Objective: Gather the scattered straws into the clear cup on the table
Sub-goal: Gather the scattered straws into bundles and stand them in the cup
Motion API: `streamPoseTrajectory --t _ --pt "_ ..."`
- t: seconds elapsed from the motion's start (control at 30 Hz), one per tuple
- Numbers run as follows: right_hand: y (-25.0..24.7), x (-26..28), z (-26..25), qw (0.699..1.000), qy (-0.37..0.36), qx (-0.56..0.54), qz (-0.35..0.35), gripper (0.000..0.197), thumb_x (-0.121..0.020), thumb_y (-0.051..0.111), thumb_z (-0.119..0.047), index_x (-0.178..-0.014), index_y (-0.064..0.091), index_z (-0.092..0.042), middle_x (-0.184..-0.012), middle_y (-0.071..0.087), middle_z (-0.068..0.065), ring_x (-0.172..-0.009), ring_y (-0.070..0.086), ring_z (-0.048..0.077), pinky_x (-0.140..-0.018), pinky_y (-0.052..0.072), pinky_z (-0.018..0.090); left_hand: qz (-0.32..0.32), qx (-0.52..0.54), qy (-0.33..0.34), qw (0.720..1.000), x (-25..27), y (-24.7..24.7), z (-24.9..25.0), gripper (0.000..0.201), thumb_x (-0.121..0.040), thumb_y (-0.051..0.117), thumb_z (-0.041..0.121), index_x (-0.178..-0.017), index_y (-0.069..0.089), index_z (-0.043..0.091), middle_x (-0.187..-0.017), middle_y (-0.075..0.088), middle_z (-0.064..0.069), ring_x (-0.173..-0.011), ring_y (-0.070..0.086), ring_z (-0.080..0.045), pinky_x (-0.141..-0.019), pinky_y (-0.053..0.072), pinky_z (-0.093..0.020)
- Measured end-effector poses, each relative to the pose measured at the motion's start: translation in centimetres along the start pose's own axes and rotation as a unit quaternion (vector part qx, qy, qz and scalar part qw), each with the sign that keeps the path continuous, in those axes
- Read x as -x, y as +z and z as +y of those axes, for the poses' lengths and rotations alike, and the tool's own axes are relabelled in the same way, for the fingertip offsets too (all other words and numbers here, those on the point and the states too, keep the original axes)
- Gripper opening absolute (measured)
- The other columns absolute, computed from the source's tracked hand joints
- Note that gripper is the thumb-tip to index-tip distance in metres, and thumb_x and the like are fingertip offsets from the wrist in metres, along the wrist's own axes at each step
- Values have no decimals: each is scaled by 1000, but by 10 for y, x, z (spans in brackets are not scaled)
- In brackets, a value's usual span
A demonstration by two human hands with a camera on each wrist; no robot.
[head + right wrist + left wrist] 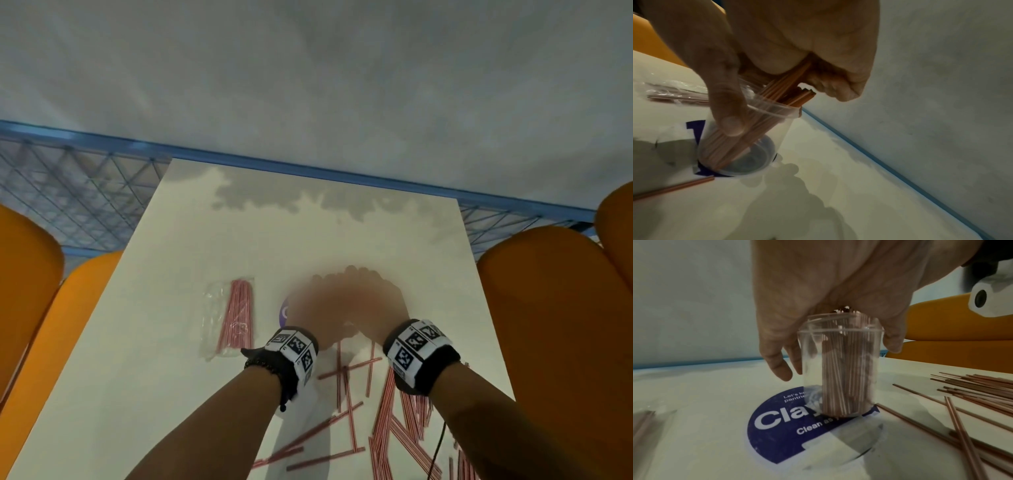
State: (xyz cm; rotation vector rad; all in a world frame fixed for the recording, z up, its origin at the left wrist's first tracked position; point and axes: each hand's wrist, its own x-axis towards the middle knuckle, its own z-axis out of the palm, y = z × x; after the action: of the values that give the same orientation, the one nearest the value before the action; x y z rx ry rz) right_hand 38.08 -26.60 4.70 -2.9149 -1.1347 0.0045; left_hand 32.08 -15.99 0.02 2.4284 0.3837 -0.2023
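Observation:
The clear cup (809, 363) stands on a round blue sticker (777, 426) in the middle of the table, with a thick bundle of thin red straws (844, 369) upright inside it. In the head view both hands meet over it and hide it. My left hand (318, 308) (828, 280) reaches down over the rim, thumb on one side of the cup and fingers on the other. My right hand (376, 301) (828, 48) curls its fingers round the top of the straw bundle (789, 87), which leans in the cup (766, 146).
Several loose straws (394, 428) (982, 386) lie criss-crossed on the white table (171, 377) near its front right. A clear wrapper with more straws (236, 315) lies left of the cup. Orange chairs (548, 325) flank the table. A black cable (438, 445) hangs at the front right.

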Motion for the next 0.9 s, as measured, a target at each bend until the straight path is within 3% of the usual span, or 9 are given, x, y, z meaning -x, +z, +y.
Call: streamPoseTrajectory --t 0.13,0.3,0.43,0.47,0.53,0.6,0.67,0.77,0.9 --pt "9 -7 1 995 45 -78 45 25 -97 44 -35 -98 53 -11 -98 53 6 -88 49 25 -74 45 40 6 4 6 1000 2 0 0 85 -59 76 56 -128 38 26 -116 45 2 -105 53 -23 -85 51 -44" --pt "11 -13 -11 967 89 -213 -109 39 -101 25 -37 -125 50 -17 -130 55 4 -123 48 25 -101 37 42 -12 -37 -6 999 1 -2 3 100 -63 75 59 -141 26 20 -129 41 -3 -117 48 -26 -95 46 -45" --pt "-9 1 2 951 135 -277 -30 48 -102 27 -44 -138 44 -18 -143 46 5 -132 39 23 -108 31 44 -45 -60 -15 997 13 -21 3 137 -52 69 79 -151 -8 25 -161 1 -4 -148 3 -28 -117 11 -57" --pt "-13 12 10 947 143 -286 17 43 -101 31 -45 -131 49 -18 -133 52 5 -124 45 22 -104 37 42 -23 -50 -9 998 24 -30 3 133 -56 67 79 -152 -7 24 -162 0 -4 -149 0 -27 -117 7 -57" --pt "-15 42 28 943 163 -286 55 28 -99 40 -42 -109 55 -20 -110 59 3 -100 56 17 -87 47 36 64 -19 21 998 54 -48 -4 103 -70 65 69 -148 22 19 -153 27 -8 -142 24 -26 -115 23 -52" --pt "-4 76 41 941 212 -259 -43 20 -98 45 -37 -94 54 -20 -96 61 1 -82 58 12 -74 50 32 85 -24 51 995 92 -51 -27 52 -82 65 50 -123 53 20 -121 54 -3 -113 53 -21 -96 45 -40" --pt "17 104 47 926 245 -223 -182 20 -97 47 -34 -90 53 -17 -94 62 3 -79 58 14 -75 53 36 -19 -76 27 997 136 -36 -58 28 -87 60 45 -108 58 26 -103 56 7 -100 59 -17 -81 44 -30" --pt "46 121 36 931 231 -187 -211 31 -97 46 -36 -114 53 -11 -116 55 10 -104 55 26 -91 49 40 -131 -119 -50 983 197 -5 -94 28 -81 62 51 -103 53 36 -96 45 16 -105 54 -10 -81 40 -28" --pt "69 114 -3 964 136 -126 -192 62 -99 32 -50 -152 20 -19 -160 13 20 -146 16 38 -117 21 51 -93 -61 -95 989 240 25 -120 28 -77 70 36 -82 43 38 -85 47 14 -90 53 -14 -72 46 -32"
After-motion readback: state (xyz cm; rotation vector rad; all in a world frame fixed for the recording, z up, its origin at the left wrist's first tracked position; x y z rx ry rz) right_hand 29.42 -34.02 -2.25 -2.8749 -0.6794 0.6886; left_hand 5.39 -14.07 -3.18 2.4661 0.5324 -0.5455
